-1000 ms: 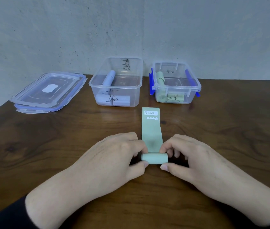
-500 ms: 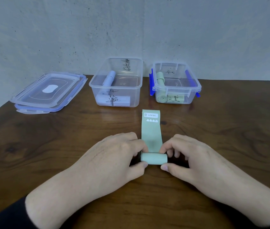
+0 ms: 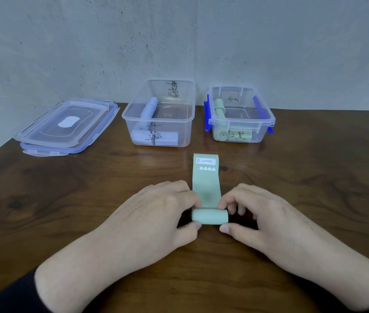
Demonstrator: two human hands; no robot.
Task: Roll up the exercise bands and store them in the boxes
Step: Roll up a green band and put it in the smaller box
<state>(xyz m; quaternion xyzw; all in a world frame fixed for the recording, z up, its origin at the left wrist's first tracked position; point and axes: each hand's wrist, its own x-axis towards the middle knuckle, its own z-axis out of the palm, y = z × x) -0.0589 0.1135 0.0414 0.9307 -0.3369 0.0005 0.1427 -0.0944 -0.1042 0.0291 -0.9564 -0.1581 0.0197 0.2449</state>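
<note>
Head camera: nearest to me, I see my two forearms in dark sleeves [image 3: 9, 297] coming in over the wooden table [image 3: 66, 211]. My left hand [image 3: 156, 215] and right hand [image 3: 262, 220] each pinch one end of the green band [image 3: 206, 184], thumb on the near side and fingers on the far side of its rolled part, which lies crosswise on the table between them. The unrolled length runs flat away from me, its far end showing a white label reading HEAVY, upside down to me. Beyond it stand two clear boxes, both open. The left box [image 3: 158, 132] holds two pale lilac rolls [image 3: 148, 107]. The right box [image 3: 242, 125], with blue clips, holds two green rolls [image 3: 220, 109]. Far left, two lids [image 3: 66, 127] lie stacked near the wall [image 3: 179, 41].
</note>
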